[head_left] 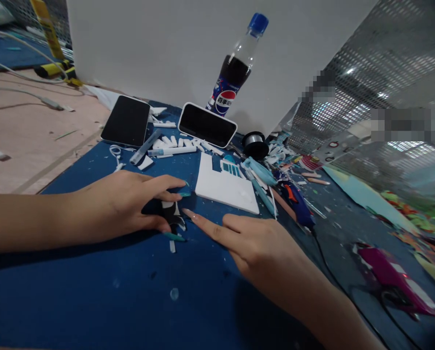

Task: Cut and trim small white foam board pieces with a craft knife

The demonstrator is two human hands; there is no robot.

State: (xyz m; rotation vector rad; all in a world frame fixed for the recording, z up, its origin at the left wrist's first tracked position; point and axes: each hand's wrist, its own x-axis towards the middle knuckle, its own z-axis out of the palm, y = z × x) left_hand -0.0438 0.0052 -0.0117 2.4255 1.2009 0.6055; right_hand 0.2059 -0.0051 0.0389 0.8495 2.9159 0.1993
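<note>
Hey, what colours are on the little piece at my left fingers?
The little piece is black and white, seen best in the head view.

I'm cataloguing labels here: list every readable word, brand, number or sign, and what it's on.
"百事可", with a round red, white and blue emblem: bottle label; the next character is unclear.
Magenta item: any print too blurred to read.
Yellow stick: any print too blurred.
</note>
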